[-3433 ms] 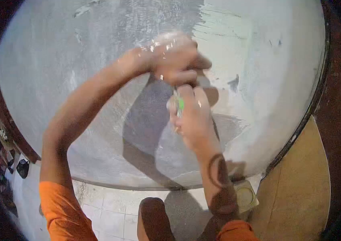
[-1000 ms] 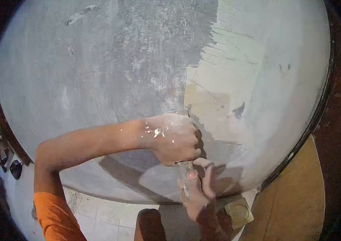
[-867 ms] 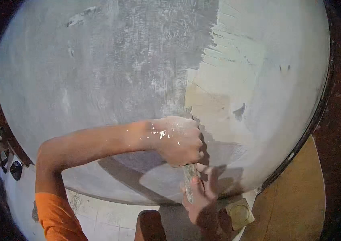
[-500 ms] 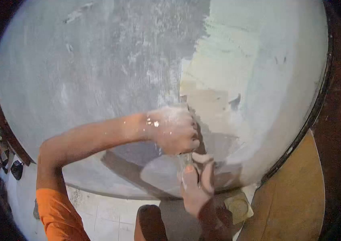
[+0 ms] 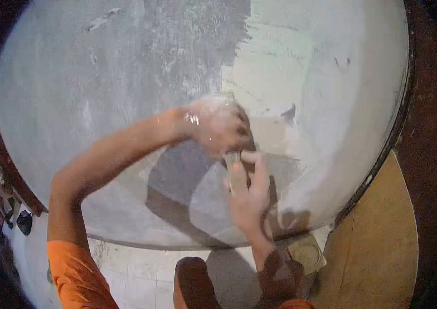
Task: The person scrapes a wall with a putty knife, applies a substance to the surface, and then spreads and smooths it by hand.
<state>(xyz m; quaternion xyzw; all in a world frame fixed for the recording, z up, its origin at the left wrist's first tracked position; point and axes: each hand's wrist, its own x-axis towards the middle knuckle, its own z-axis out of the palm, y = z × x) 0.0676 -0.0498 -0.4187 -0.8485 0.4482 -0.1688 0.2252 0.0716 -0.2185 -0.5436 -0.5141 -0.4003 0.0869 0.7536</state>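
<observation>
Both hands are closed around one narrow, pale tool (image 5: 231, 172) that looks like a scraper; its working end is hidden. My left hand (image 5: 221, 123), blurred and dusted white, grips the upper part with the wrist bent against the wall. Just below it, my right hand (image 5: 249, 198) holds the lower part, thumb lying along it. The wall (image 5: 126, 77) is mottled grey on the left, with a ragged edge to a cream-green patch (image 5: 275, 67) on the right. My hands are at the lower end of that edge.
A brown board (image 5: 372, 226) leans at the lower right. Near the wall's foot lies a square cream object with a round recess (image 5: 308, 255). White tiles (image 5: 136, 268) cover the floor, and a dark bundle (image 5: 24, 221) sits at the left. Shadows fall across the lower wall.
Both hands and the tool have moved up along the wall, close to the ragged edge. The view has shifted slightly. The grip of both hands stays the same.
</observation>
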